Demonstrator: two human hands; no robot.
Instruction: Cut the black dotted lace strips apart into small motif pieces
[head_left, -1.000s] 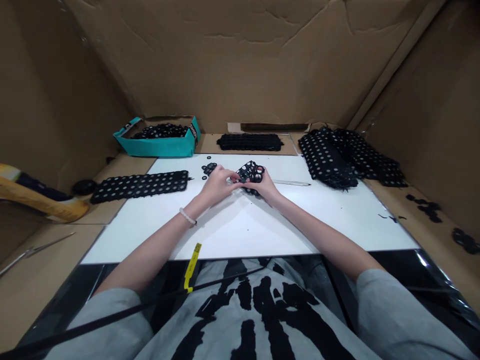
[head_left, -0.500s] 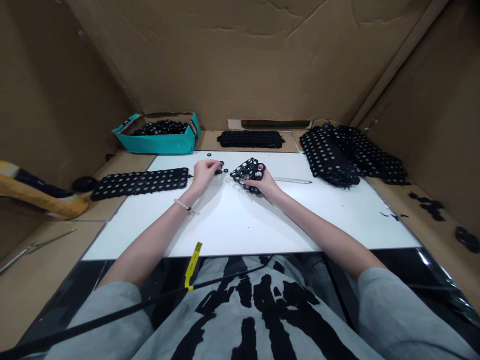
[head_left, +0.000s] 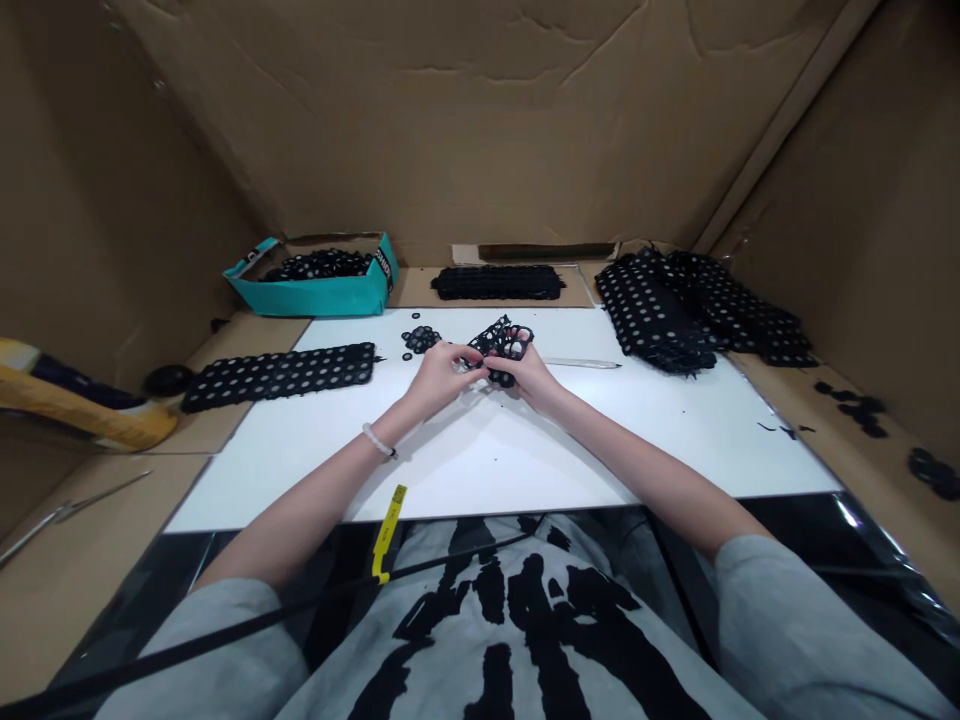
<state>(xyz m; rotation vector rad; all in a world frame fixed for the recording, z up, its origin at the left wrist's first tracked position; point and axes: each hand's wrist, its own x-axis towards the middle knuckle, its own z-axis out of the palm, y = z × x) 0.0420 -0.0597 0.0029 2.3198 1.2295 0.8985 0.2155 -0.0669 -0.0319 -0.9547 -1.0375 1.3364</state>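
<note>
My right hand (head_left: pixel 528 372) is closed on a black openwork fabric piece (head_left: pixel 504 340) with round holes, held just above the white board. Thumb and fingers of my left hand (head_left: pixel 444 372) pinch at the near left edge of this piece, close to the right thumb. What exactly lies between the left fingertips is partly hidden. A small heap of black-rimmed round discs (head_left: pixel 421 340) lies just beyond my left hand, with a couple of loose ones beside it.
A dotted black strip (head_left: pixel 281 376) lies left, a teal box (head_left: pixel 315 295) of similar dotted pieces behind it. Dark stacked strips (head_left: pixel 499 282) sit at the back, dotted fabric (head_left: pixel 656 312) at the right. A silver pen-like tool (head_left: pixel 583 363) lies on the white board (head_left: pixel 570 450); scissors (head_left: pixel 71 508) lie far left.
My left hand has moved right, from the heap of discs to the openwork piece, uncovering the heap. The right hand stays nearly in place, still holding the piece.
</note>
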